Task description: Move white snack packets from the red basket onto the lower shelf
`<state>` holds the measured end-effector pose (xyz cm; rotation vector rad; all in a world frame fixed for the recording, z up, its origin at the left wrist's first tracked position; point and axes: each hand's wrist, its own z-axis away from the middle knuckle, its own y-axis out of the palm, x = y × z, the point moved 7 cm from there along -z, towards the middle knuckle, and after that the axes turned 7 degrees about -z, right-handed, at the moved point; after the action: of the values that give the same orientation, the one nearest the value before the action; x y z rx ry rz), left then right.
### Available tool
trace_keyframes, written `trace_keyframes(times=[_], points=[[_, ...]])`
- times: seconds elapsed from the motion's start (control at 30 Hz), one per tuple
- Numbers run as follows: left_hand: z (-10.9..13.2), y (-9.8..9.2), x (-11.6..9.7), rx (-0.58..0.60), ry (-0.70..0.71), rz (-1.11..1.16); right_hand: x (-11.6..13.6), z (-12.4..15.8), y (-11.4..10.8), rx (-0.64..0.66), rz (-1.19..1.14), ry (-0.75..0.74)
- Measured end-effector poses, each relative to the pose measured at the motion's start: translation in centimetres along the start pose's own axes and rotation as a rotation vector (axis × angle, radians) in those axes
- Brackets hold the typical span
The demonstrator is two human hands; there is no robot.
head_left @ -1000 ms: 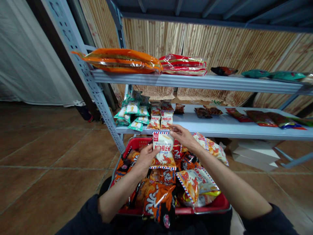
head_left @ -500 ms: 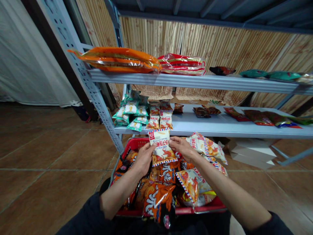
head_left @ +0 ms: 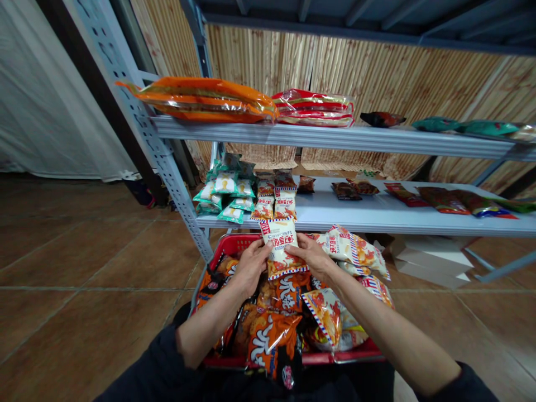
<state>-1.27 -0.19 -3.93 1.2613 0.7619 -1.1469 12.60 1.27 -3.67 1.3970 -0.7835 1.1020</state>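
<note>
Between my two hands is a white snack bag [head_left: 280, 254] with red lettering and a striped edge, held above a red basket [head_left: 228, 244]. My left hand [head_left: 253, 267] grips its left side, thumb on the front. On the right side, my right hand [head_left: 312, 254] pinches the bag with its thumb across the front. Below lie orange-and-black snack bags [head_left: 272, 340] in the basket. More white snack bags [head_left: 324, 312] fill the basket's right side, one of them close to my right wrist.
On the lower shelf [head_left: 368, 223] just ahead stand matching white bags [head_left: 285, 204] and a pile of green-and-white packets [head_left: 226, 183]. Orange packages [head_left: 205, 100] and red packages [head_left: 314, 106] lie on the shelf above. A perforated metal post [head_left: 167, 167] rises at left; white boxes [head_left: 431, 259] sit below right.
The white snack bag has shifted slightly right and tilted a little. My right thumb has moved lower across its front. Both hands keep hold of it.
</note>
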Motion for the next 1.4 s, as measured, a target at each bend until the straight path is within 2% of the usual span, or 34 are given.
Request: trace_keyframes(times=[0.1,0.27,0.47,0.57,0.9,1.17,1.4], points=[[0.0,0.2,0.2,0.051,-0.021,-0.023,0.1,0.0,0.2,0.001,-0.024,0.011],[-0.3,-0.7,0.3,-0.063,-0.053,-0.035,0.0,0.5,0.7,0.081,-0.070,0.065],[-1.0,-1.2,-0.4,-0.165,-0.031,0.022,-2.1,1.6,-0.3,-0.021,-0.157,0.220],[-1.4,-1.2,-0.3,-0.185,-0.047,0.038,-3.3,1.9,-0.2,-0.032,-0.194,0.267],[-1.8,-1.2,0.6,-0.202,-0.100,0.024,-3.6,2.3,-0.3,-0.104,-0.221,0.225],[-2.2,-0.5,0.5,-0.190,-0.073,0.029,-3.7,2.9,1.0,-0.081,-0.284,0.287],[-2.7,-0.7,1.1,-0.201,-0.121,0.026,-3.9,2.9,0.7,-0.128,-0.260,0.265]])
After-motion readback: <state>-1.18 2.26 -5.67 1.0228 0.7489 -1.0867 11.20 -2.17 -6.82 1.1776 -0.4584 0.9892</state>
